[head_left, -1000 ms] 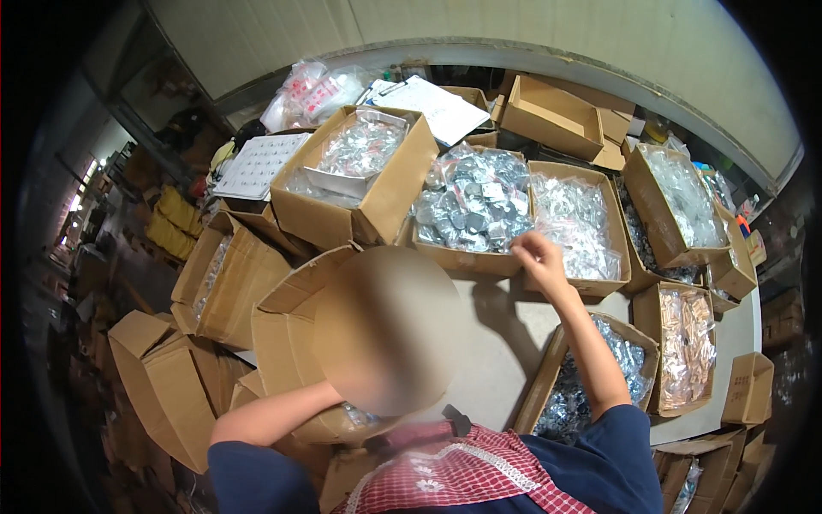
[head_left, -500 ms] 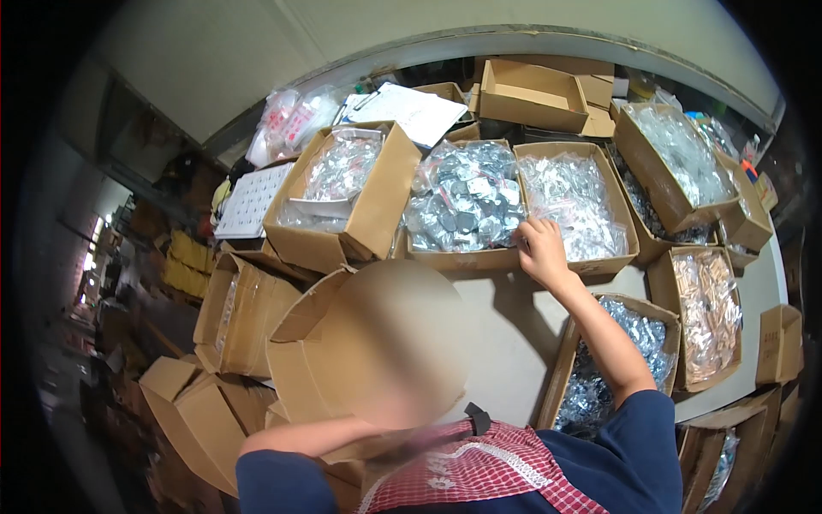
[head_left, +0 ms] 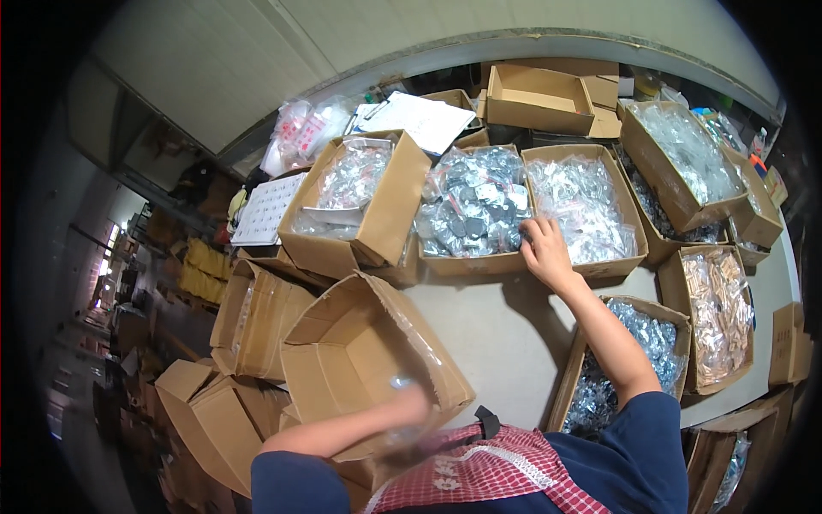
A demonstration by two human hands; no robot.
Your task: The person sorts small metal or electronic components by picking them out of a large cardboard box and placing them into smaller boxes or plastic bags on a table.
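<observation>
Two hands stay apart: your blurred left hand [head_left: 414, 404], obscured half a second ago, now shows inside the open carton [head_left: 325, 364], suggesting work at both places. Your right hand [head_left: 546, 250] stays loosely curled at the box rim [head_left: 479, 265], bagged silvery pieces [head_left: 471, 208] just left of its fingertips, bagged pale pieces [head_left: 582, 206] right; I cannot tell whether either holds anything.

A pale panelled wall [head_left: 205, 103] stands beyond the light grey tabletop [head_left: 467, 321]. To the left, a dim interior [head_left: 133, 163] stretches back toward a bright, window-like patch [head_left: 109, 248].
</observation>
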